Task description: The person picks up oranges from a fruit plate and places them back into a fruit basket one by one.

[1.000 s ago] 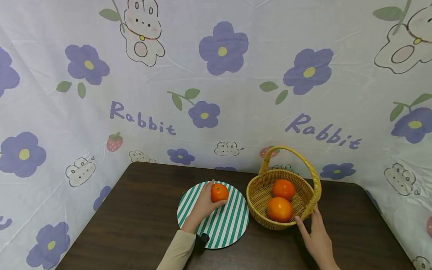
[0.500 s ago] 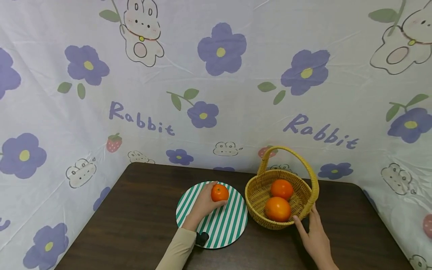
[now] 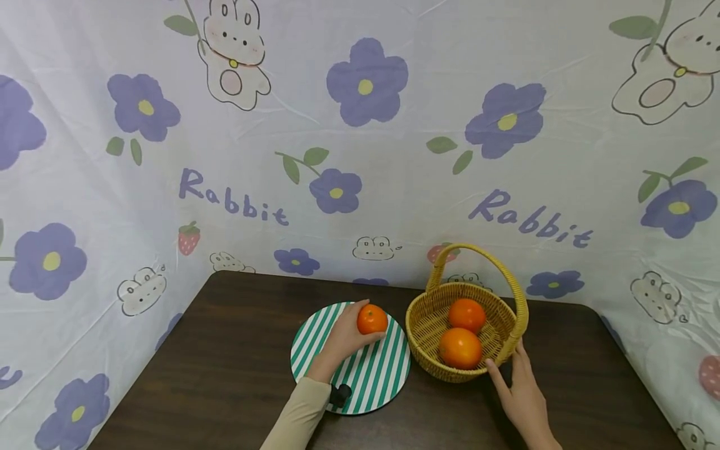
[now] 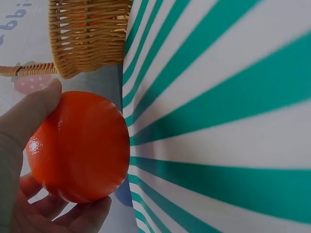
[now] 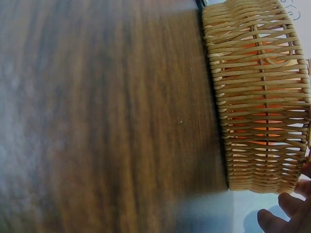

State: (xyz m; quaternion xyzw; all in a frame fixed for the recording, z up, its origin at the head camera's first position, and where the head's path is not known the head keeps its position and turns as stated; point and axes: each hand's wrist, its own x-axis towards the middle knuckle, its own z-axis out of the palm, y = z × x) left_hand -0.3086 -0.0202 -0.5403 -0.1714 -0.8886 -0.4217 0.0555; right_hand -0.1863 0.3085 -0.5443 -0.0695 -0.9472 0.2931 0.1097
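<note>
My left hand grips an orange over the far part of a round plate with green and white stripes. In the left wrist view, the thumb lies on one side of the orange and the fingers curve along the other. Whether its underside touches the plate is hard to tell. To the right stands a yellow wicker basket with a raised handle. Two oranges lie inside, the nearer one in front of the farther one. My right hand rests its extended thumb and fingers against the basket's right front side.
Both plate and basket stand on a dark wooden table. A white cloth printed with rabbits and purple flowers hangs behind and at the sides. The basket's handle arches above its opening.
My left hand has shifted slightly to the right with the orange in its grip. The right hand stays against the basket. The whole view has drifted a little.
</note>
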